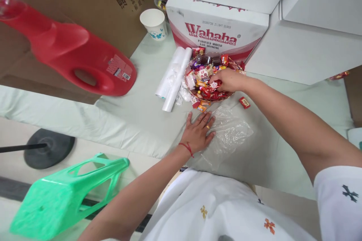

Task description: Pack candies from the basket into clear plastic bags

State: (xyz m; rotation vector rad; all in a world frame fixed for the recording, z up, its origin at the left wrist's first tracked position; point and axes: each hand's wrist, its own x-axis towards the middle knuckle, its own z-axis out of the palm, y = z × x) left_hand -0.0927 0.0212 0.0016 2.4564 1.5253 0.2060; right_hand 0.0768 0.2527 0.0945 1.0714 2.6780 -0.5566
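Observation:
A round clear dish (189, 89) with a gold-coloured rim is heaped with wrapped candies (204, 72) in many colours. My right hand (227, 80) reaches into it from the right, its fingers closed around a red-wrapped candy (215, 85). Flat on the cloth in front of the dish lies my left hand (196, 132), fingers spread. A crumpled clear plastic bag (230, 130) is partly under its right side. One red candy (244, 102) sits apart on the table, right of the dish. Orange-wrapped candies (201, 108) lie at the dish's front edge.
White rolls (177, 77) lie left of the dish, and a paper cup (154, 24) stands behind them. A Wahaha carton (215, 30) backs the dish. At left are a large red bottle (82, 58) and, on the floor, a green stool (65, 196).

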